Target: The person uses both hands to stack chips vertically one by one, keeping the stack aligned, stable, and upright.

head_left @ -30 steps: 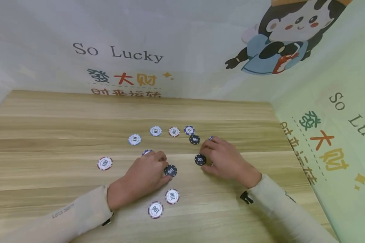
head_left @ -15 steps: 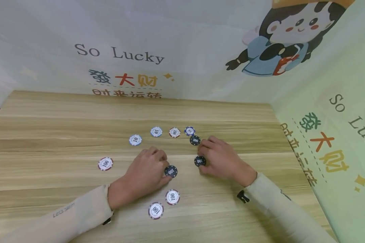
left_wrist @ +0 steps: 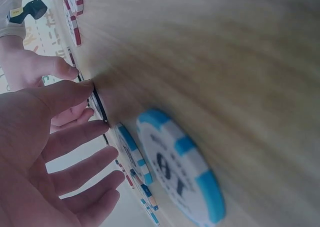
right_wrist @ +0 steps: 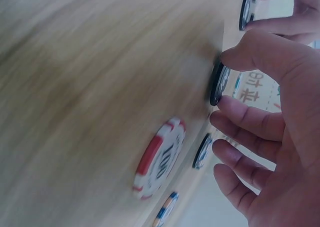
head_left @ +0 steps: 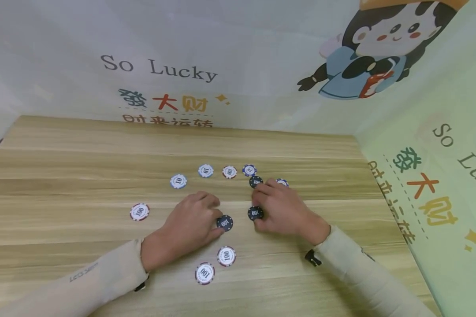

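My left hand [head_left: 190, 229] pinches the edges of a black poker chip [head_left: 224, 223], marked 100, between thumb and index finger, the other fingers spread loosely. A short gap to the right, my right hand [head_left: 287, 211] grips a second black poker chip [head_left: 255, 213] in the same way. In the left wrist view, a light blue and white chip [left_wrist: 180, 167] lies below the left fingers. The right wrist view has a red and white chip [right_wrist: 161, 159] flat under the right hand, hidden in the head view. A third black chip [head_left: 255, 181] lies behind the right fingers.
Beyond the hands lie two light blue chips [head_left: 178, 181], a red and white chip [head_left: 229, 171] and blue-edged chips [head_left: 249, 170]. Two dark-red-edged chips [head_left: 226, 256] lie nearer, another chip [head_left: 139, 211] at left. Printed cloth walls [head_left: 262, 88] border the wooden table [head_left: 83, 176].
My right hand has slid left with its black chip, narrowing the gap to the left one. A blue-edged chip behind it shows more. My left hand stays nearly still, its chip still pinched.
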Motion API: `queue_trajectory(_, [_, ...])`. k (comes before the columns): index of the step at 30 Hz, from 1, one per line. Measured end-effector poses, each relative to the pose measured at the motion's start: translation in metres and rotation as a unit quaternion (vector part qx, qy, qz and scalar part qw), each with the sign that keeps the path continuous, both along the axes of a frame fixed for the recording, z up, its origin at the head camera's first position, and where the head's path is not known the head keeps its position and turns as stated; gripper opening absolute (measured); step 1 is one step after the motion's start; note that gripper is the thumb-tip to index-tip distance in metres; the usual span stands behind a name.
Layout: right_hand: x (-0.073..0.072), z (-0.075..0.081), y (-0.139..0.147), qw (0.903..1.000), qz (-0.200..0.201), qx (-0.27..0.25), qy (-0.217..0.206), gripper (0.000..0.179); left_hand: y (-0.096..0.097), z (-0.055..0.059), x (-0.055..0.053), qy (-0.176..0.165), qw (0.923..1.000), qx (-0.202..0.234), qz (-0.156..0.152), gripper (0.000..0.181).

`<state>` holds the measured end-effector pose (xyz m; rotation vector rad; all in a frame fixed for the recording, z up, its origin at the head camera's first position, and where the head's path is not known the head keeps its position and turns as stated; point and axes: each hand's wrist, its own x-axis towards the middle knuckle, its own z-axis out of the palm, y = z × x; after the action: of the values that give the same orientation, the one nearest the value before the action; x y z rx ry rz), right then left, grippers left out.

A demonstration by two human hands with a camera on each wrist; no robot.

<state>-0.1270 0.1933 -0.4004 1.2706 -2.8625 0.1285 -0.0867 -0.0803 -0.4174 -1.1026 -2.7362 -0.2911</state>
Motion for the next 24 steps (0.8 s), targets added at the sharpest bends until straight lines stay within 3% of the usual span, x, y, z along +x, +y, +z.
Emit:
queue_trajectory(14, [0.003,0.002,-0.024,0.9985,0.045,-0.027,0.013,0.037,0.001,0.003,0.000,-0.005,0.9999,-0.014,0.002,0.037])
queue_trajectory(24, [0.005,0.004,-0.037,0.9981,0.059,-0.016,0.014,0.036,-0.002,0.003,0.001,-0.007,0.9997,-0.021,0.009,0.040])
